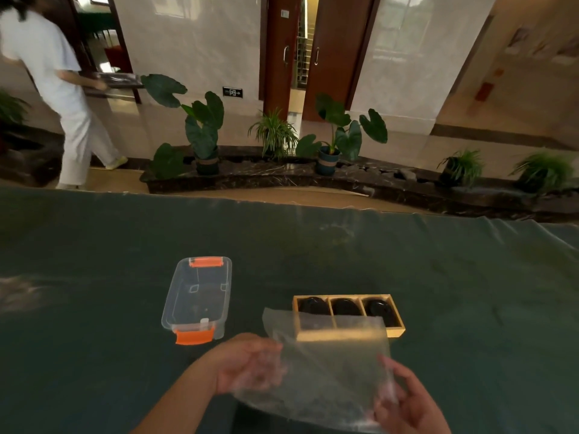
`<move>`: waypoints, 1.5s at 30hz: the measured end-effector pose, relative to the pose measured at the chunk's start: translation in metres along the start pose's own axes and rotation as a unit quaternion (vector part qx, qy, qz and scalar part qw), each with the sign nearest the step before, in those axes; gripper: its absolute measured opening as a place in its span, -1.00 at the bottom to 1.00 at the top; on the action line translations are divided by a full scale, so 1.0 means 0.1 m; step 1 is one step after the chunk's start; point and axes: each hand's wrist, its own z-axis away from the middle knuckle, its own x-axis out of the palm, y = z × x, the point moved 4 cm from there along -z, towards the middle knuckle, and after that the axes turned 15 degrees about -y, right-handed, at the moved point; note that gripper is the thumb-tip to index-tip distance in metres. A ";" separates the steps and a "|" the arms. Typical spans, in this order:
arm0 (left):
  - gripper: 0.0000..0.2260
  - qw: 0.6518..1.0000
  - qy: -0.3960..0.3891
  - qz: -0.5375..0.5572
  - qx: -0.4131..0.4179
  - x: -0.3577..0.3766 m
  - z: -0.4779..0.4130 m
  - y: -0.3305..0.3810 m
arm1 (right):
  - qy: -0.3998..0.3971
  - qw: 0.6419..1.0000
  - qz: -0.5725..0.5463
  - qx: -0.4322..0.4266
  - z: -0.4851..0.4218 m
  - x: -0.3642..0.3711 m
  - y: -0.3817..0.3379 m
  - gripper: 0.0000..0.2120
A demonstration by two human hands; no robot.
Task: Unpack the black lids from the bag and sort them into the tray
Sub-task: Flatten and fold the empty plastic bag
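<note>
Head view has you holding the clear bag [326,371] up by both sides, left hand [250,364] and right hand [404,399] with fingers closed on the plastic, and it looks empty. Beyond it, the wooden tray [395,332] shows a black lid [346,306] in each of three compartments. Sorting looks finished.

I see a thin, translucent, faintly glossy plastic bag [326,371], glossy black lids [346,306] in a pale, matt wooden tray [344,335], a clear smooth plastic box [175,305] with orange latches, and matt dark green cloth on the worktop [94,245].
</note>
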 end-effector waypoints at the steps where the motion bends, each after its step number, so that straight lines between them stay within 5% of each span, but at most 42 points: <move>1: -0.67 1.000 0.004 -0.005 0.008 0.00 -0.02 -0.03 | -0.008 1.000 -0.002 0.015 0.04 -0.04 -0.02 -0.35; 7: -0.54 0.983 0.028 0.030 0.181 -0.03 -0.11 -0.09 | 0.083 0.991 0.088 0.061 0.26 -0.39 0.02 -0.57; 10: -0.57 0.981 0.014 -0.002 0.195 0.02 -0.10 -0.09 | 0.047 0.988 0.009 0.146 0.18 -0.37 0.01 -0.69; 12: -0.58 0.980 0.013 -0.020 0.200 0.04 -0.11 -0.08 | 0.048 0.984 -0.037 0.167 0.09 -0.37 0.01 -0.59; 17: -0.61 0.973 0.002 -0.044 0.225 0.04 -0.07 -0.05 | 0.088 0.980 -0.008 0.176 -0.19 -0.34 -0.01 -0.58; 21: -0.63 0.964 0.094 -0.091 0.229 -0.28 0.09 -0.04 | 0.145 0.976 0.100 0.126 -0.35 -0.36 -0.08 -0.81; 28: -0.56 0.982 0.083 -0.096 0.139 -0.41 0.25 -0.03 | 0.080 0.982 0.152 0.072 -0.50 -0.17 -0.07 -0.74; 34: -0.94 0.966 0.149 -0.130 0.165 -0.47 0.32 -0.02 | -0.014 0.994 0.067 0.086 -0.48 -0.13 -0.08 -0.81; 37: -0.87 0.964 0.148 -0.123 0.186 -0.49 0.41 0.04 | -0.042 0.997 0.022 0.064 -0.48 -0.15 -0.17 -0.72; 42: -0.91 0.955 0.112 -0.098 0.258 -0.40 0.58 0.26 | -0.096 0.993 -0.061 0.014 -0.51 -0.07 -0.39 -0.92; 45: -0.69 0.944 0.105 -0.116 0.289 -0.38 0.59 0.37 | -0.116 0.992 -0.057 -0.001 -0.59 -0.01 -0.49 -0.81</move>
